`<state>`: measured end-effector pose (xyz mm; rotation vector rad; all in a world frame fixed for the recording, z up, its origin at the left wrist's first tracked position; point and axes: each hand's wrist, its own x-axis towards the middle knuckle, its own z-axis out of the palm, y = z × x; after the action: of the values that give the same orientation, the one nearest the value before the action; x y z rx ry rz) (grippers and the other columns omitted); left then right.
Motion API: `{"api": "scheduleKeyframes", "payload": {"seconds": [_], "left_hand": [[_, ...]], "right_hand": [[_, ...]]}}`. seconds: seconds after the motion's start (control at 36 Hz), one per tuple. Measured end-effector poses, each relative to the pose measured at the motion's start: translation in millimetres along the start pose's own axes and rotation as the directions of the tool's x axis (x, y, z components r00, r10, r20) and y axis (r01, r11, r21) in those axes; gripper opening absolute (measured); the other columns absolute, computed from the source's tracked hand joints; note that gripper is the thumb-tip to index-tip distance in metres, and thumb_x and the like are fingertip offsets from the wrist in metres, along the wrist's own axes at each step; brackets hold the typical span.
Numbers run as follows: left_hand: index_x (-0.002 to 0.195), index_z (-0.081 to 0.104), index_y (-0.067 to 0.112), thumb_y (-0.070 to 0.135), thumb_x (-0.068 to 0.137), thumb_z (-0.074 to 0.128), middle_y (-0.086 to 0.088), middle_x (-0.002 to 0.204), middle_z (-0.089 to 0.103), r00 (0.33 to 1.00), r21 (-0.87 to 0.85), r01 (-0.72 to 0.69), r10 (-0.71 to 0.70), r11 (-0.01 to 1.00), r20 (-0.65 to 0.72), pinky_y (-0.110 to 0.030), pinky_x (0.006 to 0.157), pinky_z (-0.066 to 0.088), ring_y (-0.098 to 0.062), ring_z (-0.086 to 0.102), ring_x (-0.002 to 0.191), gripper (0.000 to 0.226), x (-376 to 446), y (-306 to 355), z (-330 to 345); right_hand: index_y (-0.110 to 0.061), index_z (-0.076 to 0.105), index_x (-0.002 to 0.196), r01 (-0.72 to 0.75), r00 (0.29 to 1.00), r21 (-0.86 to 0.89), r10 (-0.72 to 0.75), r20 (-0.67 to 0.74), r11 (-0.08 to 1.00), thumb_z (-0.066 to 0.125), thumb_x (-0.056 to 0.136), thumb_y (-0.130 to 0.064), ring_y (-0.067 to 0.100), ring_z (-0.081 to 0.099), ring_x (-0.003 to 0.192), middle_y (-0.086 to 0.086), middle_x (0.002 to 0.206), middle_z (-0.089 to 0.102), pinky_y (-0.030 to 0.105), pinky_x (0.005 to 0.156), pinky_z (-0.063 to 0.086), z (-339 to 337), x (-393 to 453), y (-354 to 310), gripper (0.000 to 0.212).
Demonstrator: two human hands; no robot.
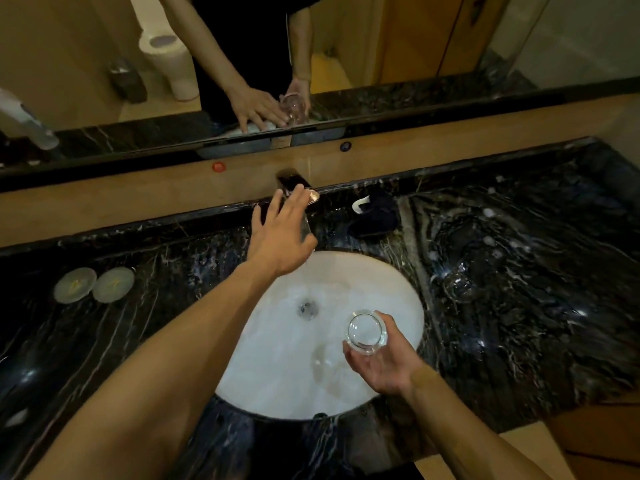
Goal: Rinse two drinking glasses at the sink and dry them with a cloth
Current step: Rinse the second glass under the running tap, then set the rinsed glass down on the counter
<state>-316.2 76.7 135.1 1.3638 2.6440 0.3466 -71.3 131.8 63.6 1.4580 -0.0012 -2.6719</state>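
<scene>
My right hand [381, 358] holds a clear drinking glass [367, 332] upright over the right side of the white sink basin [277, 368], its mouth facing up. My left hand [280, 233] reaches forward with fingers spread, resting on or just over the faucet spout [294, 187] at the back wall. A second clear glass [459, 284] stands on the dark marble counter to the right of the basin. A dark cloth [375, 214] with a white tag lies on the counter behind the basin, right of the faucet. Water appears to run down from the spout.
The black marble counter [519, 306] surrounds the basin. Two round pale coasters [93, 284] lie on its left side. Red [218, 167] and blue [345, 146] round buttons sit on the beige back ledge. A mirror [415, 46] above reflects my arms and the glass.
</scene>
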Motion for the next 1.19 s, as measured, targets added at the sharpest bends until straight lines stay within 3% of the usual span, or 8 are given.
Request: {"api": "scheduleKeyframes", "payload": {"seconds": [0.22, 0.42, 0.53, 0.61, 0.75, 0.83, 1.06, 1.19], "left_hand": [[0.158, -0.009, 0.027, 0.044, 0.096, 0.044, 0.009, 0.166, -0.017, 0.998, 0.047, 0.062, -0.063, 0.997, 0.013, -0.058, 0.122, -0.004, -0.024, -0.015, 0.153, 0.084, -6, 11, 12], [0.159, 0.013, 0.023, 0.04, 0.096, 0.05, -0.001, 0.168, 0.006, 0.985, -0.04, 0.015, -0.022, 0.999, -0.169, -0.05, 0.123, 0.005, -0.024, 0.006, 0.155, 0.075, -53, 39, 44], [0.15, 0.037, 0.022, 0.047, 0.093, 0.039, -0.006, 0.16, 0.032, 0.99, -0.112, -0.031, 0.015, 0.993, -0.137, -0.053, 0.122, 0.016, -0.028, 0.029, 0.148, 0.062, -95, 62, 93], [0.149, 0.04, 0.024, 0.051, 0.094, 0.044, -0.004, 0.158, 0.037, 0.996, -0.176, -0.086, 0.078, 0.981, -0.052, -0.049, 0.12, 0.025, -0.027, 0.036, 0.145, 0.061, -122, 84, 132], [0.153, 0.033, 0.034, 0.06, 0.091, 0.047, 0.007, 0.163, 0.025, 0.974, -0.214, -0.163, 0.191, 0.963, 0.117, -0.032, 0.116, 0.031, -0.02, 0.035, 0.146, 0.068, -145, 135, 180], [0.157, 0.018, 0.038, 0.071, 0.089, 0.038, 0.012, 0.167, 0.007, 0.961, -0.24, -0.148, 0.197, 0.959, 0.193, -0.026, 0.12, 0.02, -0.011, 0.018, 0.151, 0.078, -146, 170, 188], [0.15, 0.039, 0.027, 0.066, 0.088, 0.049, 0.002, 0.163, 0.025, 0.961, -0.182, -0.136, 0.175, 0.974, 0.216, -0.05, 0.12, 0.026, -0.024, 0.022, 0.151, 0.074, -142, 228, 214], [0.144, 0.049, 0.025, 0.062, 0.085, 0.055, 0.0, 0.159, 0.036, 0.983, -0.149, -0.089, 0.111, 0.985, 0.145, -0.047, 0.118, 0.031, -0.027, 0.03, 0.148, 0.071, -144, 242, 221]], "right_hand": [[0.0, 0.066, 0.102, 0.033, 0.999, -0.008, -0.033, 0.001, 0.999, 0.077, 0.074, -0.047, 0.031, 0.064, 0.077, 0.019, 0.091, 0.068, 0.037, 0.057, 0.062, -8, -8, -10, 0.056], [-0.01, 0.053, 0.121, 0.26, 0.959, -0.265, -0.279, -0.037, 0.928, 0.078, 0.074, -0.047, 0.036, 0.066, 0.095, 0.021, 0.123, 0.061, 0.044, 0.065, 0.061, -24, -30, -35, 0.065], [-0.016, 0.056, 0.126, 0.473, 0.832, -0.508, -0.555, -0.013, 0.72, 0.087, 0.067, -0.041, 0.03, 0.065, 0.106, 0.017, 0.124, 0.063, 0.044, 0.075, 0.06, -49, -54, -55, 0.072], [-0.016, 0.049, 0.128, 0.568, 0.682, -0.653, -0.73, 0.034, 0.5, 0.084, 0.077, -0.016, 0.016, 0.07, 0.087, 0.013, 0.111, 0.067, 0.028, 0.069, 0.056, -72, -74, -72, 0.061], [-0.026, 0.044, 0.123, 0.497, 0.532, -0.848, -0.837, 0.132, 0.183, 0.088, 0.07, -0.005, 0.004, 0.063, 0.09, 0.001, 0.112, 0.063, 0.01, 0.071, 0.048, -113, -109, -107, 0.073], [-0.033, 0.043, 0.125, 0.407, 0.461, -0.912, -0.874, 0.156, 0.052, 0.092, 0.066, -0.016, 0.012, 0.061, 0.104, -0.004, 0.116, 0.062, 0.016, 0.079, 0.046, -140, -126, -131, 0.079], [-0.031, 0.041, 0.132, 0.289, 0.455, -0.953, -0.862, 0.224, -0.095, 0.091, 0.066, -0.026, 0.013, 0.056, 0.116, -0.006, 0.129, 0.059, 0.025, 0.088, 0.045, -186, -148, -191, 0.083], [-0.038, 0.039, 0.125, 0.273, 0.468, -0.954, -0.849, 0.245, -0.125, 0.091, 0.067, -0.029, 0.012, 0.057, 0.117, -0.007, 0.127, 0.06, 0.024, 0.089, 0.043, -201, -150, -215, 0.078]]}}
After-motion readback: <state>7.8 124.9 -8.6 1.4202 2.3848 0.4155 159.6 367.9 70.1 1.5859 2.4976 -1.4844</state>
